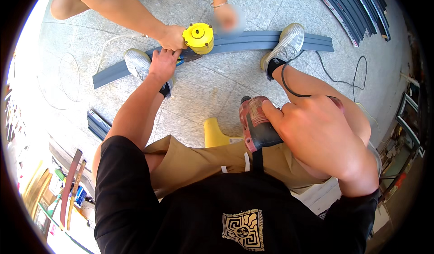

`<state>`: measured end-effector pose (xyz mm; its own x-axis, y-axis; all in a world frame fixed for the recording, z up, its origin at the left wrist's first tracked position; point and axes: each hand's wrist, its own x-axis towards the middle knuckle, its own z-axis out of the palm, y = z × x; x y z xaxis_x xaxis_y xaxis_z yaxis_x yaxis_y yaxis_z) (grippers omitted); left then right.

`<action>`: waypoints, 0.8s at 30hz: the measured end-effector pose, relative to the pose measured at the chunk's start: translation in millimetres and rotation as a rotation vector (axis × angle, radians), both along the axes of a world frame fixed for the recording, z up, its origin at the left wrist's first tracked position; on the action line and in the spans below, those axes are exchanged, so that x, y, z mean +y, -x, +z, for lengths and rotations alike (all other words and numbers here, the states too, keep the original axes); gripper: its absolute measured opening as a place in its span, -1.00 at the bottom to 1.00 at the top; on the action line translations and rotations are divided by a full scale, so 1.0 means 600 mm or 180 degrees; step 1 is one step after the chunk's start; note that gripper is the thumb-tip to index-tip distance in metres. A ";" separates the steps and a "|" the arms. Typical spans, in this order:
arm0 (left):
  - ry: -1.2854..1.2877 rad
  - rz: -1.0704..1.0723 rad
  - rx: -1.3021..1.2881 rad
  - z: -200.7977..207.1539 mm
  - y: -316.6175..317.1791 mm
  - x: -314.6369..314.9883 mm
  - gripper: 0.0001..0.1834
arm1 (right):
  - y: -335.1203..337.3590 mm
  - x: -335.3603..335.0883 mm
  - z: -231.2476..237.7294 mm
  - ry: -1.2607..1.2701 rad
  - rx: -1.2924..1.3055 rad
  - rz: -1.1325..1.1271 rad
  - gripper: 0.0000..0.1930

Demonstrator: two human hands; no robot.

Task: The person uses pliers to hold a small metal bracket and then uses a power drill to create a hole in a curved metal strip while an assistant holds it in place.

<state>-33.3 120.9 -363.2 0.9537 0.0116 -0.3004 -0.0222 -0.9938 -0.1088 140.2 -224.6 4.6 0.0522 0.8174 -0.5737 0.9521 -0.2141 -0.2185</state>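
My right hand is wrapped round a red and black corded power drill, held above my right thigh. The drill's nose points toward the floor ahead. My left hand reaches forward to a long grey profile strip on the floor, with its fingers closed beside a yellow round-topped tool. What those fingers hold is hidden; a bit of blue and yellow shows next to them. A co-worker's hand is against the yellow tool, touching or nearly touching my fingers. The co-worker's other hand is blurred.
My shoes, a left one and a right one, rest on the strip. A black cord trails right. More grey strips lie at the far right. A yellow stool is under me. Wood pieces stand at lower left.
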 end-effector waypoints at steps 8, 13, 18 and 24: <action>-0.0277 0.0309 0.1180 0.113 0.033 0.033 -0.59 | 0.010 -0.030 -0.011 -0.0417 -0.0135 0.0195 -0.73; 0.0142 0.0795 0.1517 0.163 0.047 0.034 -0.51 | 0.019 -0.038 -0.012 -0.0633 -0.0274 0.0223 -0.80; 0.0584 0.1535 0.1597 0.158 0.050 -0.043 -0.60 | 0.023 -0.044 -0.011 -0.0801 -0.0343 0.0204 -0.81; 0.0838 0.2239 0.1535 0.133 0.065 -0.164 -0.59 | 0.023 -0.049 -0.014 -0.1020 -0.0244 0.0138 -0.85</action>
